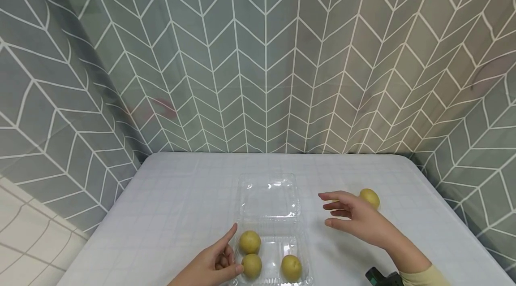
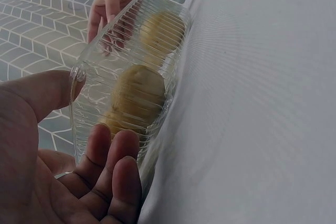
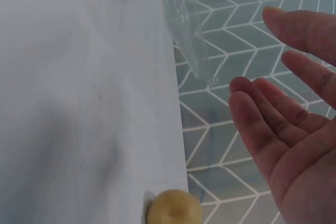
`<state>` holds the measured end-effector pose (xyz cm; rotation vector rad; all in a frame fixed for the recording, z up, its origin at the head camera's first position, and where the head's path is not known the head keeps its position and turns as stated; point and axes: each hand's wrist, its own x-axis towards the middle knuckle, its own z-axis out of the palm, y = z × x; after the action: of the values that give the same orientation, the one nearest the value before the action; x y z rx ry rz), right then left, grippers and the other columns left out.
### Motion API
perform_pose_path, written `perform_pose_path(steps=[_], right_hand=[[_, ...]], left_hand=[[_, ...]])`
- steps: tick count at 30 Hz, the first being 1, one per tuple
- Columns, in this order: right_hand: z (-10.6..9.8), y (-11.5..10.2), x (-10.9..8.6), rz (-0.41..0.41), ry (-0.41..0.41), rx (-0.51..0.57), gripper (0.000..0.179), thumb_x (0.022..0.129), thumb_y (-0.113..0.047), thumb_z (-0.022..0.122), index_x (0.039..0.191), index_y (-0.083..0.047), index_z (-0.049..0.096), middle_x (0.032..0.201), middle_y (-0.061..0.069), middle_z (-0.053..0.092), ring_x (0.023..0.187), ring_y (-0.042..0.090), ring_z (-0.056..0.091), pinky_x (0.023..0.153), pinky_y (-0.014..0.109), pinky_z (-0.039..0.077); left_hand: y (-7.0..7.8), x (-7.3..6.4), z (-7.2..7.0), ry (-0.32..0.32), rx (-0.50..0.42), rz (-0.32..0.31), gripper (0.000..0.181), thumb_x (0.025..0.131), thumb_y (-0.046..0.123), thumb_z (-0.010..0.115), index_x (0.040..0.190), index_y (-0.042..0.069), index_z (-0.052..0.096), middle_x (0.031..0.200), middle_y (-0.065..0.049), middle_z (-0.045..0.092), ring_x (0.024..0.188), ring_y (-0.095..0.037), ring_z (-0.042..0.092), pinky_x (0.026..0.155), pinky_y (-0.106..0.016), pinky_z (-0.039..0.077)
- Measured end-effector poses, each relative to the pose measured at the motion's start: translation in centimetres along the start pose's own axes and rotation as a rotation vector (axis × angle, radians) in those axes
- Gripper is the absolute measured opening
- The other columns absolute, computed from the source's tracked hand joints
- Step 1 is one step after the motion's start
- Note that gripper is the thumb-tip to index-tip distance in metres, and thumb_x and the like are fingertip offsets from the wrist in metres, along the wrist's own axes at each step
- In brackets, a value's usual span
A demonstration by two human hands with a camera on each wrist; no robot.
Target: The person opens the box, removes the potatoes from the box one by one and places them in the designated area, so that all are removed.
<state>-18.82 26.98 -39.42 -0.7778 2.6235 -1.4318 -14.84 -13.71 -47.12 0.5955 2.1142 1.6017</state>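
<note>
Closest to me, the left hand (image 1: 215,261) pinches the side of a clear container (image 1: 271,251) holding three yellow fruits (image 1: 291,268); farther off, the right hand (image 1: 356,218) hovers, fingers loosely parted, near another fruit (image 1: 371,198).

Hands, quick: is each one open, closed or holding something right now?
Left hand: open, fingers loose, thumb at the edge of the clear box.
Right hand: open, holding nothing.
</note>
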Motion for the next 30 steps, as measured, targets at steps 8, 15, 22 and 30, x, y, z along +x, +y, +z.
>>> perform_pose_path(steps=[8, 15, 22, 30], right_hand=[[1.6, -0.8, 0.6, -0.049, -0.068, 0.03, 0.051, 0.088, -0.026, 0.077, 0.133, -0.01, 0.059, 0.132, 0.011, 0.055, 0.112, 0.03, 0.062, 0.091, 0.041, 0.051], [3.2, -0.7, 1.2, -0.13, -0.136, 0.063, 0.048, 0.09, -0.023, 0.075, 0.133, -0.011, 0.058, 0.13, 0.008, 0.058, 0.111, 0.032, 0.063, 0.091, 0.041, 0.052], [4.5, -1.1, 1.8, -0.16, -0.214, 0.081, 0.047, 0.091, -0.022, 0.075, 0.132, -0.008, 0.058, 0.129, 0.011, 0.059, 0.11, 0.029, 0.063, 0.09, 0.04, 0.052], [5.3, -1.3, 2.5, -0.155, -0.309, 0.12, 0.047, 0.089, -0.019, 0.077, 0.131, -0.01, 0.059, 0.128, 0.01, 0.06, 0.113, 0.028, 0.061, 0.095, 0.039, 0.05]], left_hand=[[0.0, -0.1, 0.1, 0.005, 0.014, 0.018, 0.084, 0.094, 0.025, 0.069, 0.158, 0.007, 0.019, 0.093, -0.003, 0.055, 0.073, -0.005, 0.053, 0.065, -0.019, 0.049], [0.2, -0.1, 0.1, 0.002, 0.026, 0.045, 0.084, 0.094, 0.026, 0.069, 0.158, 0.006, 0.018, 0.092, -0.002, 0.055, 0.073, -0.004, 0.053, 0.065, -0.018, 0.049], [0.4, -0.1, 0.1, 0.001, 0.037, 0.057, 0.085, 0.094, 0.026, 0.07, 0.158, 0.005, 0.018, 0.092, -0.002, 0.055, 0.072, -0.002, 0.052, 0.064, -0.017, 0.048], [0.5, -0.2, 0.1, 0.001, -0.002, 0.021, 0.083, 0.095, 0.024, 0.069, 0.158, 0.006, 0.018, 0.093, -0.004, 0.054, 0.072, -0.004, 0.053, 0.065, -0.018, 0.049]])
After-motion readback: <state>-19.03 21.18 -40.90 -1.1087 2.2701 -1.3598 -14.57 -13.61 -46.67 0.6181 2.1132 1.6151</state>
